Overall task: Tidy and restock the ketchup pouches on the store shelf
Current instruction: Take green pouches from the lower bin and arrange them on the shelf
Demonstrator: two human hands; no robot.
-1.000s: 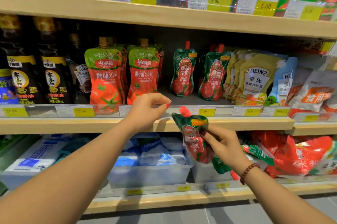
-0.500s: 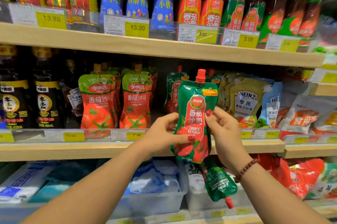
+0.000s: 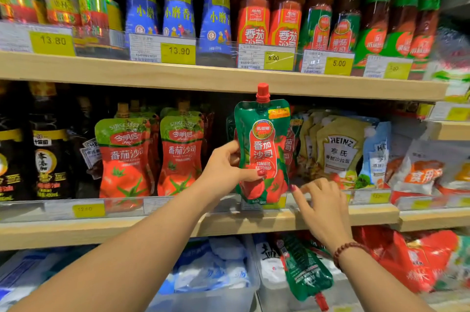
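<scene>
1. Green-and-red plastic ketchup pouch with a red screw cap (image 3: 263,151): held upright with its label facing outward, at the front of the wooden middle shelf (image 3: 152,230). Its base is level with the clear price rail.
2. Left hand (image 3: 223,166): clamped on the ketchup pouch's left edge, with the thumb laid across the label and the fingers hidden behind.
3. Right hand (image 3: 320,199): holds nothing, its fingers straight and spread over the shelf front. The index tip is just beside the pouch's lower right corner (contact cannot be told, the hand being blurred). A red-brown bead bracelet (image 3: 348,250) is worn on the wrist.
4. Matching green pouches (image 3: 290,149): partly seen standing behind the held one.
5. Second green pouch (image 3: 305,271): seen cap-down at the lower shelf, below the right wrist.
6. Red pouches with light-green tops (image 3: 124,156): stood in two rows left of the held pouch.
7. Pale yellow Heinz pouches (image 3: 338,149): stood to its right.
8. Dark glass bottles (image 3: 50,159): stood at the middle shelf's far left.
9. Blue-labelled bottles (image 3: 178,14) and red-capped sauce bottles (image 3: 254,11): ranged on the upper shelf, behind yellow price tags (image 3: 178,51).
</scene>
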